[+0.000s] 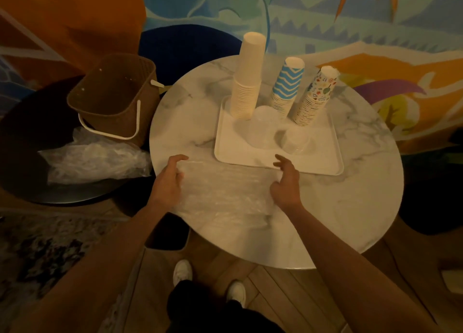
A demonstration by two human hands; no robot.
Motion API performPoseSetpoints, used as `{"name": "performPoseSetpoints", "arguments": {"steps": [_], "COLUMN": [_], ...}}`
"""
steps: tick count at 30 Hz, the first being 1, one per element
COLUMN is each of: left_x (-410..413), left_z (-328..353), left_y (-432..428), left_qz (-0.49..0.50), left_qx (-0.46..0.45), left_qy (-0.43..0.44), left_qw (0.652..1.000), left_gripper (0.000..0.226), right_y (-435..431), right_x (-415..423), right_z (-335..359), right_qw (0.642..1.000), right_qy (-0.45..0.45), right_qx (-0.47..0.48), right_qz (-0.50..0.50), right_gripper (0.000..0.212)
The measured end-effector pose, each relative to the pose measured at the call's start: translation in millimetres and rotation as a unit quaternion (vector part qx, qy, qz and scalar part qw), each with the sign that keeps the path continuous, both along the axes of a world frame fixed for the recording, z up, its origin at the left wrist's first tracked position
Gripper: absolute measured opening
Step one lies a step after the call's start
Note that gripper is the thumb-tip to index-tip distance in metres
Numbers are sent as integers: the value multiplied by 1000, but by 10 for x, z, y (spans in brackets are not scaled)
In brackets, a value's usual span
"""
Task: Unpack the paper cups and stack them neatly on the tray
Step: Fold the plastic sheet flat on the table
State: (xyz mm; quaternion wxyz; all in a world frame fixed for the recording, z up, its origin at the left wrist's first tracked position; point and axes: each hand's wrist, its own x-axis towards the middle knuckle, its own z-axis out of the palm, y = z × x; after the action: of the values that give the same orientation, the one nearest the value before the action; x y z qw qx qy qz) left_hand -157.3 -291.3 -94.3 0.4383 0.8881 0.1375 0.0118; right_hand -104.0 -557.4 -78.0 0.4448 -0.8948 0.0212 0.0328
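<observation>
A white tray [323,162] lies on the round marble table [350,207]. Three upside-down stacks stand along its far side: plain cream cups [248,79], blue zigzag cups [286,87] and flower-print cups [317,97]. Two stacks of clear plastic cups [295,141] stand in the tray's middle. In front of the tray lies a clear plastic wrapper [225,192]. My left hand [167,182] grips its left end and my right hand [286,182] pinches its right end. What the wrapper holds cannot be made out.
A brown basket [112,99] with a white handle stands on a dark low table [30,132] to the left, beside crumpled clear plastic [95,159]. A patterned rug [50,245] and wooden floor lie below, with my white shoes near the table's front edge.
</observation>
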Motion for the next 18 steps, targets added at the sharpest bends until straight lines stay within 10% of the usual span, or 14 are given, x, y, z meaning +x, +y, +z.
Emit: {"name": "performPoseSetpoints", "arguments": {"steps": [5, 10, 18], "left_x": [-12, -26, -23], "left_z": [-47, -76, -6], "left_y": [-20, -26, -190], "left_qz": [13, 26, -150], "left_qx": [-4, -8, 334], "left_qy": [3, 4, -110], "left_qw": [1000, 1000, 924], "left_gripper": [45, 51, 57], "right_y": [457, 630, 634], "right_x": [133, -134, -188], "right_z": [239, -138, -341], "right_qw": [982, 892, 871], "right_qy": [-148, -33, -28], "right_qx": [-54, -318, -372], "right_qz": [103, 319, 319], "right_gripper": [48, 65, 72]}}
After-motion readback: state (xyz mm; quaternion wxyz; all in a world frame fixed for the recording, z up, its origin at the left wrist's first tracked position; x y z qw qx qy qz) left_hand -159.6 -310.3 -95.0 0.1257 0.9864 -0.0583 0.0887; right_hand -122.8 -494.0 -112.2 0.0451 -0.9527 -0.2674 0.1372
